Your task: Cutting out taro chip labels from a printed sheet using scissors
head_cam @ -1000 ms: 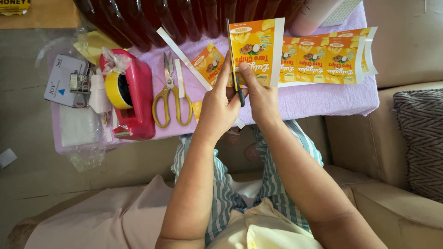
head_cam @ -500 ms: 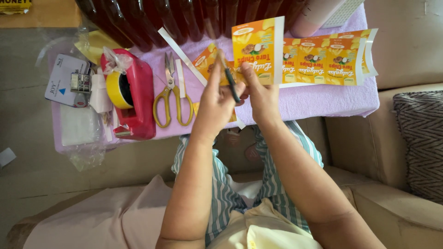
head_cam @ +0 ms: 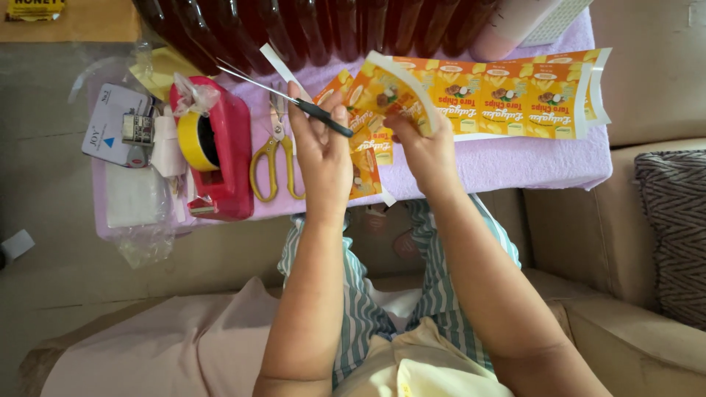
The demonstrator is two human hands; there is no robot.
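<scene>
My left hand (head_cam: 323,158) grips a black-handled pair of scissors (head_cam: 294,99), the blades closed and pointing up-left over the red tape dispenser. My right hand (head_cam: 426,151) pinches a single orange-and-yellow printed label (head_cam: 386,92), which curls over toward the left. Behind it a strip of the same labels (head_cam: 515,95) lies along the lilac cloth-covered table (head_cam: 500,162). More cut labels (head_cam: 368,165) lie under my left hand at the table's near edge.
A red tape dispenser (head_cam: 217,151) with a yellow roll stands left. Yellow-handled scissors (head_cam: 276,158) lie beside it. Dark red bottles (head_cam: 309,26) line the back. White paper strips, a small box (head_cam: 110,125) and plastic bags sit far left. A patterned cushion (head_cam: 673,220) is right.
My left hand swung the scissors from upright against the label to pointing up-left, away from it. The label in my right hand dropped from upright and curled over. The view shifted slightly.
</scene>
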